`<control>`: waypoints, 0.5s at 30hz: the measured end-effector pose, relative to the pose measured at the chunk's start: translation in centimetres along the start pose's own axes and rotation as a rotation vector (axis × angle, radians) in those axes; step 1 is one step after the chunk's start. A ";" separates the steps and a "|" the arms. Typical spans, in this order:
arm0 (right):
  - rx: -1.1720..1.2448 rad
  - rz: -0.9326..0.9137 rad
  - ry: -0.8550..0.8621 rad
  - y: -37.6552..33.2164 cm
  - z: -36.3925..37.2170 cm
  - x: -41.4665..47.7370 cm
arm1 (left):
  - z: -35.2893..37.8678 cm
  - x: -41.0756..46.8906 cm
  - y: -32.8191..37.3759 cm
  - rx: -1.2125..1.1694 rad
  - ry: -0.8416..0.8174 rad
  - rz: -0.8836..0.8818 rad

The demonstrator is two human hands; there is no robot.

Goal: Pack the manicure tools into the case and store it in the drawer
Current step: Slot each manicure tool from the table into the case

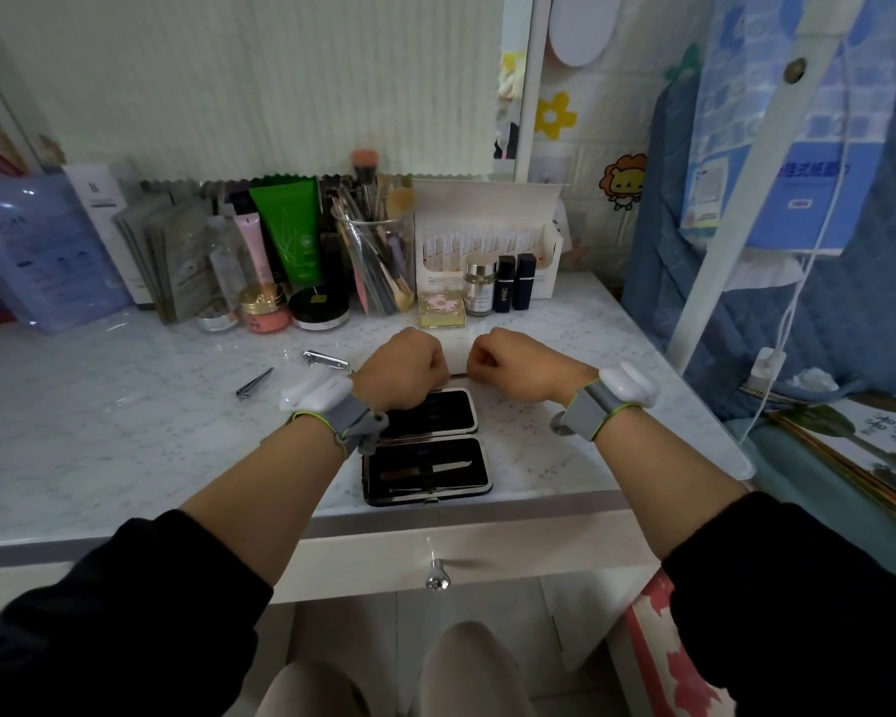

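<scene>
Packing midway: left hand [399, 370] & right hand [519, 369], grip curled, contents unclear, hovered over open black case [461, 450]; silver nail clippers [254, 384] prob. next.

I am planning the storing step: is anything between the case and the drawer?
Yes. The drawer looks closed, below the table edge near the open case. The left hand and right hand, pinching a thin tool, hover by its far end.
</scene>
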State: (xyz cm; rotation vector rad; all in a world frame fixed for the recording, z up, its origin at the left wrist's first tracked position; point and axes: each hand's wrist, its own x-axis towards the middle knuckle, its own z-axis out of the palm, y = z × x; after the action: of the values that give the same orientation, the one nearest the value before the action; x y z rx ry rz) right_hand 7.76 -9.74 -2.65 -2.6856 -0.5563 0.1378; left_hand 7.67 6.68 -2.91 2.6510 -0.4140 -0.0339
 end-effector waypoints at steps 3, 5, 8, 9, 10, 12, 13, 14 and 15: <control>0.118 0.031 0.019 0.1 -0.1 -0.2 | -0.2 -0.2 -0.3 -0.077 0.033 0.009; 0.222 0.044 0.061 0.1 -0.1 -0.2 | -0.5 -0.4 -0.5 -0.133 0.054 0.013; 0.305 0.026 0.126 -0.4 -0.2 -0.5 | -1.2 -0.9 -0.7 -0.214 0.067 -0.006; 0.317 0.021 0.136 -0.7 -0.3 -0.6 | -1.4 -1.2 -0.7 -0.249 0.068 -0.011; 0.325 0.016 0.140 -1.0 -0.3 -0.7 | -1.7 -1.6 -0.8 -0.279 0.069 -0.016; 0.343 0.013 0.136 -1.6 -0.4 -1.1 | -2.2 -2.4 -0.9 -0.309 0.068 -0.021; 0.354 0.016 0.132 -1.7 -0.4 -1.2 | -2.4 -2.6 -0.8 -0.316 0.063 -0.022; 0.359 0.014 0.126 -1.9 -0.4 -1.4 | -2.6 -2.9 -0.9 -0.321 0.061 -0.027; 0.358 0.014 0.118 -2.1 -0.4 -1.6 | -2.8 -3.3 -0.9 -0.329 0.058 -0.033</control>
State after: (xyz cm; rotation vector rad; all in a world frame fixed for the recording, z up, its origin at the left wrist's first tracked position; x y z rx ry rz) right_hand 5.60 -8.72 -1.45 -2.3329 -0.4302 0.0741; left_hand 4.99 9.65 -0.91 2.3286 -0.3156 -0.0318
